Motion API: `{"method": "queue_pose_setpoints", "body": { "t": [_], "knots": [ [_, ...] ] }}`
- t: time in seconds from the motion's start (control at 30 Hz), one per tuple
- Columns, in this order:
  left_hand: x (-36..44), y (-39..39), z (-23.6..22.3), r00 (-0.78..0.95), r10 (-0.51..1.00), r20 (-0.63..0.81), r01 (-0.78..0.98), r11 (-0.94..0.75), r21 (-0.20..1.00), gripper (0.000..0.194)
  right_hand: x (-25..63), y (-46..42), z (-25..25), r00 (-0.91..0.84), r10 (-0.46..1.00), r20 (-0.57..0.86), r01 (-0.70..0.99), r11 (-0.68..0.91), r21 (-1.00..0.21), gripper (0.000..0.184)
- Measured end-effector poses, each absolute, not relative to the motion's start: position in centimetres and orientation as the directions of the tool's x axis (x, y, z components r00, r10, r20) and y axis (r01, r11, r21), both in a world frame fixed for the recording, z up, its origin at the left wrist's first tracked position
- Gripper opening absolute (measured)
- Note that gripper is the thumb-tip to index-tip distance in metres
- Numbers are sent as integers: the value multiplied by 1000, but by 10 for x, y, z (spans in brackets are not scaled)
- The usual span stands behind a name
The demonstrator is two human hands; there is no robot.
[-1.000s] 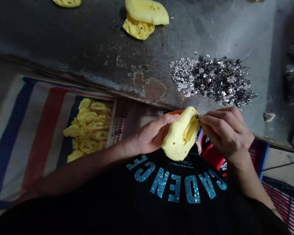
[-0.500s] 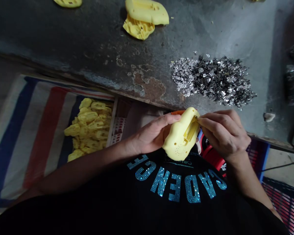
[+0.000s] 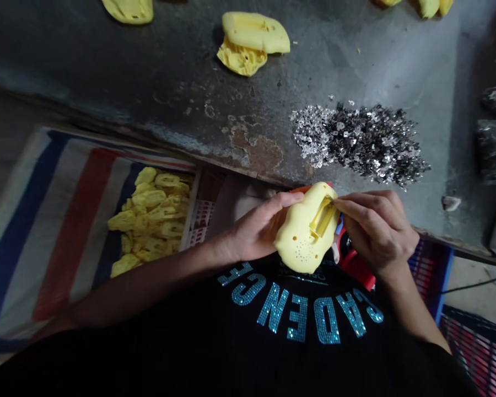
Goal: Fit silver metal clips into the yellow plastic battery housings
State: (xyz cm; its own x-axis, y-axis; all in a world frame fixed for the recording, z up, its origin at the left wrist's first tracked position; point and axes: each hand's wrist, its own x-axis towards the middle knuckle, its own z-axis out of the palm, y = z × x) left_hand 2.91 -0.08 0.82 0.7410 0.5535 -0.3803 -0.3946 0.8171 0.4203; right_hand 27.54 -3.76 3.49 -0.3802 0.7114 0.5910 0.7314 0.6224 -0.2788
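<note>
Just below the near edge of the grey table (image 3: 169, 71), in front of the black shirt (image 3: 273, 366), the yellow shell (image 3: 300, 229) rests in the left hand, (image 3: 254, 231) which wraps its left side with the thumb over the upper part. Its outer face is turned up, showing 1 long recess (image 3: 323, 220). The right hand (image 3: 378, 223) is narrow: thumb and forefinger draw together at the recess's upper end, though whether a small piece sits between them I cannot tell.

Because the left grip bears mainly on 1 side, a hard press from the right fingertips could twist the rounded shell or slide it loose. The fingertips cover that end of the recess, so anything placed there might go in crooked unnoticed. Being off the table, a slipped piece would probably drop toward the red object (image 3: 357, 267) beneath. The pile of metal pieces (image 3: 361, 140) lies near the table's edge; a careless knuckle could scatter some.
</note>
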Motion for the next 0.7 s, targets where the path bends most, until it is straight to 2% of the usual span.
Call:
{"method": "queue_pose_setpoints", "body": {
  "t": [0.13, 0.23, 0.33, 0.43, 0.53, 0.7],
  "knots": [
    [29, -1, 6, 748, 570, -339, -414, 800, 434, 76, 272, -36, 38, -375, 708, 598, 710, 634, -306, 49],
    [29, -2, 4, 737, 582, -344, -419, 792, 444, 80, 272, -31, 44, -291, 768, 570, 695, 579, -426, 37],
    [29, -3, 7, 683, 626, -377, -410, 755, 511, 81, 277, -22, 52, -287, 883, 372, 605, 468, -644, 24],
    [27, -7, 14, 636, 692, -343, -389, 670, 632, 75, 281, -16, 57, -354, 912, 209, 543, 382, -748, 23],
    [21, -14, 24, 605, 743, -285, -351, 570, 743, 66, 279, -18, 52, -319, 916, 245, 526, 385, -758, 24],
    [11, -25, 27, 551, 788, -275, -169, 428, 888, 56, 275, -32, 31, -219, 914, 341, 489, 405, -773, 28]
  ]
}}
